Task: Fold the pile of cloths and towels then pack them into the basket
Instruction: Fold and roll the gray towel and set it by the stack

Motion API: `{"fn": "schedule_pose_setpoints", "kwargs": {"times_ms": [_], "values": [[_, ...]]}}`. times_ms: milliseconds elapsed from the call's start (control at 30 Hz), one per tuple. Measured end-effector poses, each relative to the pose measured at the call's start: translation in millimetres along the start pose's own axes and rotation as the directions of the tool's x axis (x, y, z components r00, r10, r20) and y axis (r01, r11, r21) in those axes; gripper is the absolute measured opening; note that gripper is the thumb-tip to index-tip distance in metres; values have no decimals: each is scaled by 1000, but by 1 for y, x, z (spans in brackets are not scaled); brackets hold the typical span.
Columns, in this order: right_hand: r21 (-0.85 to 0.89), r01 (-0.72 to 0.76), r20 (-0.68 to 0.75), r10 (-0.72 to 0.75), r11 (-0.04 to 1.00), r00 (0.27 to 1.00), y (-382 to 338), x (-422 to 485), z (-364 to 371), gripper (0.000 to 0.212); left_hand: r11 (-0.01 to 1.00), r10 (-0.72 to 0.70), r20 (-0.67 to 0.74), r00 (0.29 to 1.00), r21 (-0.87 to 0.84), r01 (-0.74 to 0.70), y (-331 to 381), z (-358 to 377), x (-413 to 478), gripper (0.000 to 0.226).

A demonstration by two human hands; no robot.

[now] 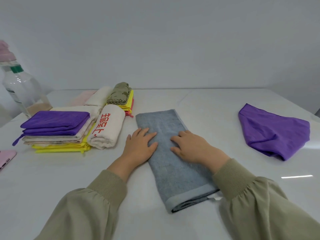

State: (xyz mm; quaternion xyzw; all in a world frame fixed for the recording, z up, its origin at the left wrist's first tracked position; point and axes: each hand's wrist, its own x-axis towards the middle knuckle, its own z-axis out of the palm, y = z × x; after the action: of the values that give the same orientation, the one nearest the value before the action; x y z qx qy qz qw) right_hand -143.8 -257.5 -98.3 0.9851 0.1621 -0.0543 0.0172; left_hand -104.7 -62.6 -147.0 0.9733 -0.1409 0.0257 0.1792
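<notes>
A grey-blue towel (174, 172) lies folded into a long strip across the middle of the white table. My left hand (140, 146) rests flat on its left edge with straight fingers. Beside it, my right hand (192, 146) presses flat on the towel's right half. At the left stand folded stacks: purple cloths (55, 122) on beige and yellow ones, a white towel with red characters (107, 129), and an olive cloth (119, 93) on yellow and pink ones. An unfolded purple cloth (275, 134) lies crumpled at the right. No basket is in view.
A clear plastic bottle with a green cap (20, 89) stands at the far left edge. A pink phone (6, 159) lies at the left near edge. A white wall rises behind the table (199, 103).
</notes>
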Motion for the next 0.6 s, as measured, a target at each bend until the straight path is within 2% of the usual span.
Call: {"fn": "schedule_pose_setpoints", "kwargs": {"times_ms": [67,133,267,333,400,500,600], "values": [[-9,0,1,0,1000,1000,-2,-5,-12,43,991,15,-172,985,-128,-37,0,0,0,34],[24,14,1,-14,1000,1000,1,-6,-23,43,965,-19,-288,957,-256,-57,3,-2,1,33],[143,68,-162,-44,987,986,14,13,-19,39,892,-97,-247,964,-451,-26,6,-2,17,33],[161,81,-169,-53,984,984,16,31,-8,44,833,-165,-230,959,-553,11,6,-3,29,37],[200,58,-207,-15,978,978,20,49,5,46,855,-259,-245,934,-508,104,5,-2,37,40],[408,-12,-328,159,913,931,33,67,18,42,904,-343,-292,893,-359,230,1,3,47,40],[581,-99,-294,322,808,900,51,74,22,44,913,-359,-316,878,-314,260,-5,5,56,46]]}}
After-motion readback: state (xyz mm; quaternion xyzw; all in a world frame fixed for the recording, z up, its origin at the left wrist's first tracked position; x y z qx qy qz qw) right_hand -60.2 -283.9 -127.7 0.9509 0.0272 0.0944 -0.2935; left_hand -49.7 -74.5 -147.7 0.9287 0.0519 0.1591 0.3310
